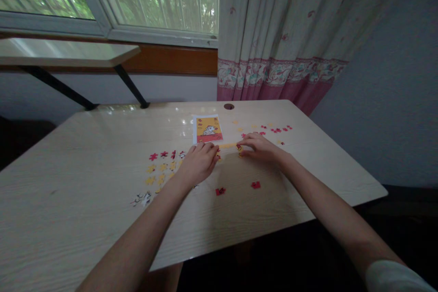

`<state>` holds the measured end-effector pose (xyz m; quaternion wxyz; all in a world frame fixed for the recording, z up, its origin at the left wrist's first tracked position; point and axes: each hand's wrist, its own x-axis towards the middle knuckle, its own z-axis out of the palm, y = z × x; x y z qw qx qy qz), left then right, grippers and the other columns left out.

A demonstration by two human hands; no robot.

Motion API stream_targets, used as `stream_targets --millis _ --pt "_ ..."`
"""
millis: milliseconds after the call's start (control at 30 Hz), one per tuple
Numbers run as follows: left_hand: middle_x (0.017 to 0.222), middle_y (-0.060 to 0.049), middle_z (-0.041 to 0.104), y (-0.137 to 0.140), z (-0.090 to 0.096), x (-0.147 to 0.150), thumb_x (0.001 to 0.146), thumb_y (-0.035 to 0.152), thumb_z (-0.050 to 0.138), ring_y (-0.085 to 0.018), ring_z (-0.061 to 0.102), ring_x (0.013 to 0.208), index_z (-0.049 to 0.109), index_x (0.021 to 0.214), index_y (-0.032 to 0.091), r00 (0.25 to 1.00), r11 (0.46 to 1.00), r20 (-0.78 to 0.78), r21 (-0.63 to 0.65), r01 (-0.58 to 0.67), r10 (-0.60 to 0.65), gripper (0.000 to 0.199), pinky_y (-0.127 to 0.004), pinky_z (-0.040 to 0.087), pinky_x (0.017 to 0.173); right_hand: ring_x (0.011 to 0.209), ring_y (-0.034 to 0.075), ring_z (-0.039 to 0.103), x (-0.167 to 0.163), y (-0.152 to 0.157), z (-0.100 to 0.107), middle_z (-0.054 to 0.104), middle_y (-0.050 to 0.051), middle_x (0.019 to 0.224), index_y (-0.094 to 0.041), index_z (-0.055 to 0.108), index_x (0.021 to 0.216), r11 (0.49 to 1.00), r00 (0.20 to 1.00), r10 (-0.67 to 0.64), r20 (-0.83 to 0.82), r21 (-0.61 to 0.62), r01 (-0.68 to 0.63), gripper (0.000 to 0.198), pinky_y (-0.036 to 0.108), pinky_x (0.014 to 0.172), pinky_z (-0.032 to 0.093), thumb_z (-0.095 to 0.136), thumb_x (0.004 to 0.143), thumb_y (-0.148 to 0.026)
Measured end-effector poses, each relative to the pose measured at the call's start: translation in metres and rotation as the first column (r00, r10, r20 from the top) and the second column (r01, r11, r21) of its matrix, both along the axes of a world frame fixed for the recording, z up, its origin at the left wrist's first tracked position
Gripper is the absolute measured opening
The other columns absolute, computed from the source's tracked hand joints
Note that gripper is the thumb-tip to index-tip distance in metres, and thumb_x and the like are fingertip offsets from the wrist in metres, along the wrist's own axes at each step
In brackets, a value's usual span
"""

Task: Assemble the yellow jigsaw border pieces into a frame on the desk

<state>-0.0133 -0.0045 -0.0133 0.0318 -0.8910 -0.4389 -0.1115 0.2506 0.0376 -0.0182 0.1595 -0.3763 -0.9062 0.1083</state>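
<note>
A yellow strip of joined jigsaw puzzle pieces (227, 146) lies on the table between my hands. My left hand (201, 163) is closed at the strip's left end, its fingertips on the pieces there, which it partly covers. At the right end, my right hand (258, 147) has its thumb and forefinger around a yellow puzzle piece (239, 148) with dark and red marks. Just behind the strip lies a reference picture (208, 128) of a white animal on yellow and red. Two red edge pieces, one with a dark pattern (221, 191) and one plain (255, 185), sit nearer me.
Rows of red and yellow pieces (151, 169) lie left of my left hand, with white-and-black pieces (146, 198) below them. More loose red pieces (281, 129) are scattered at the back right. A cable hole (229, 106) and a raised shelf (68, 52) are at the back.
</note>
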Motion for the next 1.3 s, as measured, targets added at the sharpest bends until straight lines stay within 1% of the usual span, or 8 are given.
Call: stream_targets --millis 167,300,633,900,1067,1133,1200,1300 --pt "0.107 -0.012 0.058 0.000 0.000 0.002 0.094 0.031 0.038 -0.026 0.048 0.099 0.054 0.118 0.016 1.000 1.000 -0.029 0.000 0.000 0.000 0.032 -0.040 0.040 0.084 0.098 0.021 0.053 -0.005 -0.002 0.001 0.060 0.012 0.105 -0.016 0.065 0.112 1.000 1.000 0.008 -0.007 -0.010 -0.008 0.036 0.035 0.087 0.041 0.063 0.081 -0.035" --pt "0.108 -0.011 0.058 0.000 0.002 0.002 0.094 0.031 0.039 -0.026 0.048 0.098 0.055 0.115 0.016 1.000 1.000 -0.024 -0.005 -0.010 0.010 0.031 -0.039 0.040 0.084 0.100 0.021 0.053 -0.007 -0.003 0.003 0.060 0.011 0.105 -0.018 0.065 0.112 1.000 1.000 -0.017 -0.011 -0.025 0.017 0.034 0.036 0.088 0.040 0.064 0.081 -0.033" --pt "0.108 -0.013 0.057 0.004 0.002 0.001 0.094 0.032 0.038 -0.027 0.047 0.098 0.054 0.118 0.016 1.000 1.000 -0.006 -0.010 -0.009 0.009 0.032 -0.040 0.039 0.081 0.102 0.022 0.053 -0.006 0.001 0.000 0.059 0.011 0.107 -0.019 0.063 0.114 0.999 1.000 -0.010 -0.029 -0.044 0.009 0.036 0.037 0.089 0.041 0.059 0.084 -0.037" --pt "0.109 -0.012 0.057 0.004 -0.002 0.001 0.095 0.032 0.037 -0.027 0.047 0.100 0.053 0.119 0.015 0.999 1.000 -0.028 0.000 -0.020 0.020 0.034 -0.039 0.040 0.081 0.105 0.022 0.052 -0.007 0.001 0.001 0.059 0.012 0.108 -0.017 0.062 0.114 0.999 1.000 -0.004 -0.026 -0.040 0.003 0.037 0.037 0.091 0.041 0.058 0.085 -0.039" --pt "0.107 -0.012 0.058 0.004 -0.001 -0.006 0.094 0.033 0.039 -0.026 0.047 0.097 0.051 0.123 0.017 1.000 0.999 -0.006 0.024 -0.028 0.028 0.035 -0.038 0.040 0.080 0.105 0.022 0.053 -0.004 0.003 0.000 0.060 0.011 0.111 -0.020 0.061 0.117 0.999 0.999 -0.008 -0.035 -0.040 0.007 0.036 0.038 0.092 0.041 0.055 0.087 -0.039" --pt "0.102 -0.010 0.059 0.004 0.002 -0.013 0.093 0.034 0.039 -0.025 0.048 0.092 0.054 0.119 0.018 0.999 0.999 -0.012 0.032 -0.030 0.031 0.034 -0.038 0.040 0.079 0.105 0.022 0.053 -0.002 0.005 0.000 0.060 0.012 0.112 -0.019 0.061 0.116 1.000 0.999 -0.009 -0.048 -0.027 0.008 0.035 0.039 0.092 0.041 0.055 0.087 -0.037" --pt "0.100 -0.010 0.059 0.004 0.004 -0.021 0.092 0.033 0.041 -0.024 0.047 0.089 0.060 0.109 0.019 1.000 0.999 -0.017 0.039 -0.017 0.017 0.030 -0.038 0.039 0.079 0.104 0.021 0.053 0.002 0.008 0.003 0.060 0.012 0.110 -0.018 0.062 0.114 1.000 0.998 -0.015 -0.059 -0.006 0.014 0.032 0.039 0.092 0.041 0.054 0.087 -0.034" --pt "0.097 -0.010 0.060 0.003 0.008 -0.030 0.091 0.032 0.043 -0.024 0.047 0.088 0.065 0.102 0.020 1.000 0.999 0.027 0.034 0.005 -0.006 0.027 -0.039 0.039 0.079 0.101 0.020 0.054 0.009 0.012 0.011 0.061 0.011 0.105 -0.017 0.064 0.106 0.999 0.997 -0.039 -0.067 0.032 0.042 0.026 0.037 0.090 0.041 0.054 0.087 -0.030"
